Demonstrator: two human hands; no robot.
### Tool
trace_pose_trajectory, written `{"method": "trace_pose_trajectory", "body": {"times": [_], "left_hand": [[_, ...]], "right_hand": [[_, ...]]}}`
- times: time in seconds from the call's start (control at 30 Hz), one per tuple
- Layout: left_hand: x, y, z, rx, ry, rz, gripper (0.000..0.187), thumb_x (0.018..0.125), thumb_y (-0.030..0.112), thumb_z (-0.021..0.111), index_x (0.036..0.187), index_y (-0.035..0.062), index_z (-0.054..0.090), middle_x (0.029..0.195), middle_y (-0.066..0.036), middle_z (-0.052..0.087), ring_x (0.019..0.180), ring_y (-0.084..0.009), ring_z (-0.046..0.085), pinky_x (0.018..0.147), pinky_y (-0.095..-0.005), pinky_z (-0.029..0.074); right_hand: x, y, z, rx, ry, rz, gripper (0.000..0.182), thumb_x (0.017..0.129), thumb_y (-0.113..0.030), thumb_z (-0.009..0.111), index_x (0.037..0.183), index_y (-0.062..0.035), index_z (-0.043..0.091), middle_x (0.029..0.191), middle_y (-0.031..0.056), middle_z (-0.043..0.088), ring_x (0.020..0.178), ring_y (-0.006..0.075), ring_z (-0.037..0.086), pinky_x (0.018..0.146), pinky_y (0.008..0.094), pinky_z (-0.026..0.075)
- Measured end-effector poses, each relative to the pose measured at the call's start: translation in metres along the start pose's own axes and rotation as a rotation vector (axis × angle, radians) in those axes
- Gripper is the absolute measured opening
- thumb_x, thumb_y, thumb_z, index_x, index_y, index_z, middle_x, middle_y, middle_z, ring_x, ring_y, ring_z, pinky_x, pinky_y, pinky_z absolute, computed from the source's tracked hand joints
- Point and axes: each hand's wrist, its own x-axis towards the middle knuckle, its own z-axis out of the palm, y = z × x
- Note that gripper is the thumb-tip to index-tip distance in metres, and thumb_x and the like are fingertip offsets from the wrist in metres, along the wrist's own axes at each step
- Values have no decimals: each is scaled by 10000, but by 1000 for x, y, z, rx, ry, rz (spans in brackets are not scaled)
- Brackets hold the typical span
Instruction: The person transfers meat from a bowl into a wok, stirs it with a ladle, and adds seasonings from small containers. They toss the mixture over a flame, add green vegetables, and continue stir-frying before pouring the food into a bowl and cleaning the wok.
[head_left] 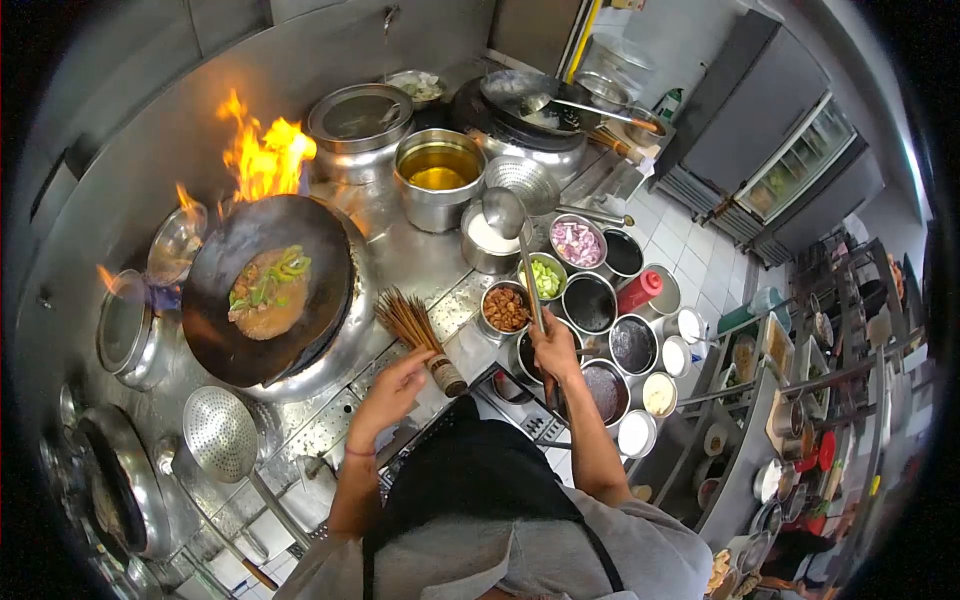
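My right hand (555, 352) is wrapped around the handle of a ladle (503, 212), whose bowl hangs over a pot of white contents (490, 235). Fingers loosely extended, my left hand (398, 388) is beside a bamboo wok brush (444, 372) lying bristles-up on the counter, its fingertips overlapping the brush in this view. To the left, a black wok (215, 330) sits tilted on its burner. Inside it lie brown sauce and green pepper strips (285, 268). Tall flames (265, 155) rise behind the wok's far edge.
An oil pot (440, 205) stands behind the counter's middle. Containers of onion (577, 243), celery-like green pieces (545, 278) and brown chunks (506, 308) crowd the right, near a red squeeze bottle (640, 290). A perforated skimmer (220, 432) lies at lower left.
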Motion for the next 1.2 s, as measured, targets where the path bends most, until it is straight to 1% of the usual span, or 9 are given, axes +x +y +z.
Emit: {"method": "trace_pose_trajectory", "body": {"times": [0.1, 0.27, 0.43, 0.7, 0.83, 0.9, 1.07, 1.13, 1.2], "left_hand": [[-26, 4, -18, -31, 79, -96, 378, 952, 104, 543, 1320, 21, 512, 1291, -100, 565, 1140, -157, 545, 939, -277, 443], [-53, 15, -33, -51, 175, -131, 360, 946, 79, 526, 1301, 22, 527, 1336, -124, 539, 1119, -203, 572, 920, -314, 471], [-68, 9, -33, -46, 234, -65, 357, 943, 85, 531, 1293, 15, 531, 1345, -143, 535, 1174, -219, 555, 934, -319, 466], [-79, 12, -27, 99, 184, -17, 369, 905, 128, 564, 1258, 22, 563, 1311, -219, 542, 1232, -336, 518, 1013, -373, 413], [-85, 22, -29, 162, 185, 17, 352, 919, 79, 557, 1268, 32, 556, 1326, -195, 536, 1164, -298, 568, 952, -353, 464], [-87, 31, -31, 261, 232, 43, 329, 907, 110, 547, 1215, -1, 579, 1303, -242, 531, 1219, -385, 501, 1014, -402, 405], [-78, 20, -39, 679, 853, 148, 370, 830, 4, 564, 1199, 28, 582, 1326, -212, 471, 1167, -399, 466, 995, -473, 361], [-73, 26, -55, 876, 968, 84, 414, 802, 2, 587, 1214, 35, 562, 1297, -197, 469, 1141, -387, 469, 950, -480, 361], [-63, 15, -69, 904, 1059, 120, 292, 826, 81, 613, 1115, 49, 618, 1173, -149, 550, 1068, -319, 506, 846, -454, 377]], "right_hand": [[1, 0, 0, 48, -38, 11, 490, 917, -139, 562, 1368, 2, 434, 638, 60, 554, 429, 133, 512, 409, 292, 414], [10, 6, 7, 196, -127, 42, 418, 942, -142, 547, 1326, 1, 464, 633, 5, 492, 400, 88, 448, 364, 252, 364], [10, -9, 1, 510, -165, 179, 85, 949, -140, 521, 983, -63, 527, 643, -8, 481, 387, 78, 421, 334, 263, 400], [7, -25, -19, 728, -241, 153, 93, 953, -155, 540, 932, -66, 523, 653, -7, 496, 397, 80, 435, 319, 261, 390], [-2, -41, -24, 772, -246, 171, 88, 957, -157, 541, 950, -70, 524, 647, -7, 510, 398, 77, 432, 316, 257, 377], [-14, -55, -24, 787, -238, 196, 73, 959, -154, 530, 979, -86, 511, 656, -14, 497, 392, 60, 394, 308, 238, 333], [-43, -93, -20, 791, -369, 203, 62, 963, -161, 512, 984, -105, 495, 694, -14, 485, 394, 39, 367, 297, 208, 306], [-43, -96, -13, 867, -549, 186, 92, 964, -168, 512, 1016, -93, 500, 712, -10, 490, 395, 33, 366, 293, 201, 319], [-54, -119, 4, 822, -617, 195, 126, 965, -173, 512, 1049, -79, 502, 720, -7, 484, 396, 34, 360, 293, 206, 334]]}}
